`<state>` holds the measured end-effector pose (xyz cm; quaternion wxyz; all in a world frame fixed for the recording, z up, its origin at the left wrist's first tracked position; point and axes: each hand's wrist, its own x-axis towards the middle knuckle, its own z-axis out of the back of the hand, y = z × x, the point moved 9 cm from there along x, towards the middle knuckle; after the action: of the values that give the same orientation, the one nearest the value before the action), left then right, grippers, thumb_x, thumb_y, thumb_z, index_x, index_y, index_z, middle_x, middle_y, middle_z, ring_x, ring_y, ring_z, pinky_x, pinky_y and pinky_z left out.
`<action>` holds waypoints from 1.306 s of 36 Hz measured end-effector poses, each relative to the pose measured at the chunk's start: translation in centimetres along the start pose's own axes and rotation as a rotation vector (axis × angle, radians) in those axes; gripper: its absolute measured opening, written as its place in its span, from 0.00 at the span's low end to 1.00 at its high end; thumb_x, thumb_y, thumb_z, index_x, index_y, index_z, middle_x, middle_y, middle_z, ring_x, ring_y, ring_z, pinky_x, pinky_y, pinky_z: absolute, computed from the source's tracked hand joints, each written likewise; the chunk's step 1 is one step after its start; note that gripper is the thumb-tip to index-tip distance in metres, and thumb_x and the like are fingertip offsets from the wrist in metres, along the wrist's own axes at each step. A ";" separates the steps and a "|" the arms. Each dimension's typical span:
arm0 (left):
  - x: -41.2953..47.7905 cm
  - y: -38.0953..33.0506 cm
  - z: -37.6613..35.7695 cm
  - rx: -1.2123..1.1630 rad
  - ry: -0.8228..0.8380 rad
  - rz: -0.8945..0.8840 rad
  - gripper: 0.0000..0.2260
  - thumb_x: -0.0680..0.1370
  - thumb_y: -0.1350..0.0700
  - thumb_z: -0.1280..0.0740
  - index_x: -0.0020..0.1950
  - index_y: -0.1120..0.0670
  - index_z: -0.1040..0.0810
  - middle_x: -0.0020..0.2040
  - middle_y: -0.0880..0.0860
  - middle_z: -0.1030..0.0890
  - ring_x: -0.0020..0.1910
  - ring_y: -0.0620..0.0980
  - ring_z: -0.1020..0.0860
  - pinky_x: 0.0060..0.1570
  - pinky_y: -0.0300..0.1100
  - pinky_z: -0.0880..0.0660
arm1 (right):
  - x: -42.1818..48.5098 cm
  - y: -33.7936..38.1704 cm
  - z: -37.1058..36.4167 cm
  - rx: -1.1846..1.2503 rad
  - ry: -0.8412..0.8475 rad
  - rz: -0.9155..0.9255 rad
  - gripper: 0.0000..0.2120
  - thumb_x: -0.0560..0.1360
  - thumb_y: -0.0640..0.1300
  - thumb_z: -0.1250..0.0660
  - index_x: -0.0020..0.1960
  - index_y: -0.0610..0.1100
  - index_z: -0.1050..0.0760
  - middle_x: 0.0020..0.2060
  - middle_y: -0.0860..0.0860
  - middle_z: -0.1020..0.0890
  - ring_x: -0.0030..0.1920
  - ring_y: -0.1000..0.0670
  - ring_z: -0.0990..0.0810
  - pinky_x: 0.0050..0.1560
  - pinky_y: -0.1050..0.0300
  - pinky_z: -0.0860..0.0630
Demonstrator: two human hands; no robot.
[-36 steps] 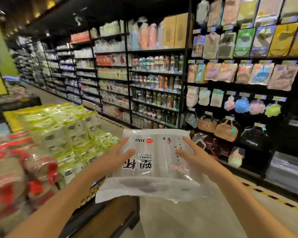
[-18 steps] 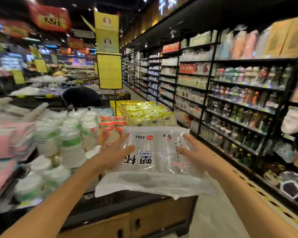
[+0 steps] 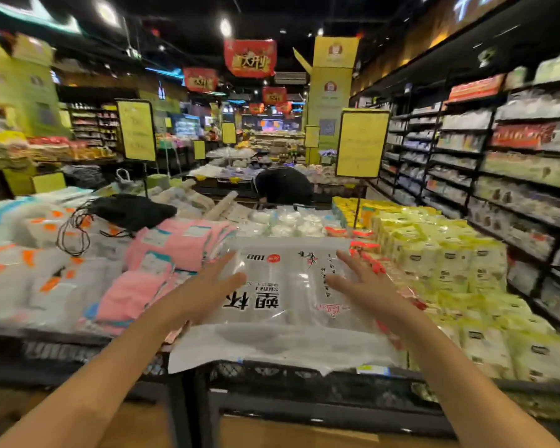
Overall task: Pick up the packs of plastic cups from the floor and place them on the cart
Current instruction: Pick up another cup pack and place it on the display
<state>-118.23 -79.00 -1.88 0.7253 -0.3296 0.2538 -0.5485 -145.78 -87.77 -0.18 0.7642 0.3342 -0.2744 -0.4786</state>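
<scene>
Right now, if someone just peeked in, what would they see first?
The big clear pack of plastic cups in the front middle, held between the left hand and right hand with flat fingers. To its left lie pink packs, to its right stacked yellow-green packs, and red banners hang from the ceiling above.

clear pack (image 3: 282, 286) (black lettering), pink packs (image 3: 175, 244), yellow-green packs (image 3: 434, 253)
</scene>
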 end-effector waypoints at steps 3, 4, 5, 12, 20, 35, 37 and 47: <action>-0.7 2.9 3.6 0.062 -0.071 0.042 0.26 0.80 0.39 0.39 0.76 0.34 0.45 0.73 0.41 0.36 0.67 0.48 0.32 0.50 0.35 0.30 | 2.5 2.1 -4.4 0.019 0.078 0.021 0.33 0.78 0.59 0.33 0.79 0.59 0.42 0.78 0.53 0.40 0.77 0.48 0.39 0.71 0.51 0.39; -0.6 4.1 4.8 0.069 -0.100 0.059 0.27 0.80 0.40 0.39 0.77 0.36 0.45 0.75 0.42 0.36 0.67 0.47 0.31 0.52 0.36 0.33 | 3.3 2.9 -5.8 0.036 0.108 0.035 0.33 0.78 0.58 0.33 0.79 0.59 0.42 0.78 0.53 0.40 0.76 0.48 0.39 0.68 0.53 0.38; -0.5 5.2 5.8 0.042 -0.119 0.070 0.28 0.80 0.40 0.38 0.78 0.37 0.45 0.76 0.44 0.36 0.67 0.46 0.32 0.56 0.38 0.34 | 4.1 3.7 -7.2 0.060 0.140 0.045 0.33 0.78 0.57 0.33 0.79 0.59 0.43 0.78 0.53 0.40 0.76 0.48 0.39 0.66 0.54 0.37; -1.0 13.5 11.2 -0.071 -0.221 0.245 0.30 0.78 0.36 0.38 0.77 0.34 0.46 0.75 0.42 0.38 0.73 0.50 0.35 0.69 0.46 0.37 | 10.9 7.7 -16.2 -0.001 0.300 0.130 0.39 0.68 0.74 0.35 0.75 0.71 0.45 0.80 0.51 0.44 0.79 0.45 0.47 0.77 0.39 0.45; -3.6 19.2 16.6 -0.091 -0.438 0.459 0.32 0.79 0.39 0.38 0.79 0.37 0.49 0.77 0.50 0.35 0.70 0.51 0.30 0.72 0.50 0.36 | 16.8 14.3 -25.7 0.021 0.527 0.328 0.34 0.76 0.62 0.33 0.78 0.61 0.42 0.78 0.53 0.39 0.77 0.47 0.41 0.74 0.51 0.41; -15.4 28.9 23.1 -0.075 -0.751 0.740 0.31 0.79 0.38 0.40 0.79 0.36 0.49 0.78 0.46 0.40 0.73 0.52 0.34 0.68 0.47 0.36 | 15.7 25.8 -45.7 0.051 0.937 0.560 0.34 0.75 0.63 0.32 0.77 0.65 0.43 0.77 0.51 0.37 0.74 0.45 0.35 0.73 0.45 0.36; -17.3 30.6 24.4 -0.130 -0.802 0.755 0.30 0.79 0.38 0.39 0.78 0.34 0.48 0.75 0.45 0.37 0.70 0.51 0.32 0.67 0.48 0.34 | 14.8 27.8 -48.4 0.042 0.958 0.592 0.35 0.75 0.63 0.33 0.78 0.64 0.43 0.78 0.51 0.38 0.75 0.45 0.36 0.74 0.45 0.38; -25.6 39.7 33.6 -0.243 -0.936 0.775 0.34 0.68 0.27 0.35 0.70 0.22 0.47 0.75 0.41 0.33 0.66 0.47 0.25 0.68 0.53 0.30 | 10.1 39.0 -61.1 0.036 1.026 0.714 0.35 0.77 0.61 0.34 0.79 0.60 0.44 0.79 0.51 0.40 0.77 0.45 0.38 0.73 0.47 0.40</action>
<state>-75.63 -40.40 -9.77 0.8636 -0.4991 0.0707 -0.0096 -75.33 -69.47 -7.25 0.9056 0.4222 0.0247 0.0325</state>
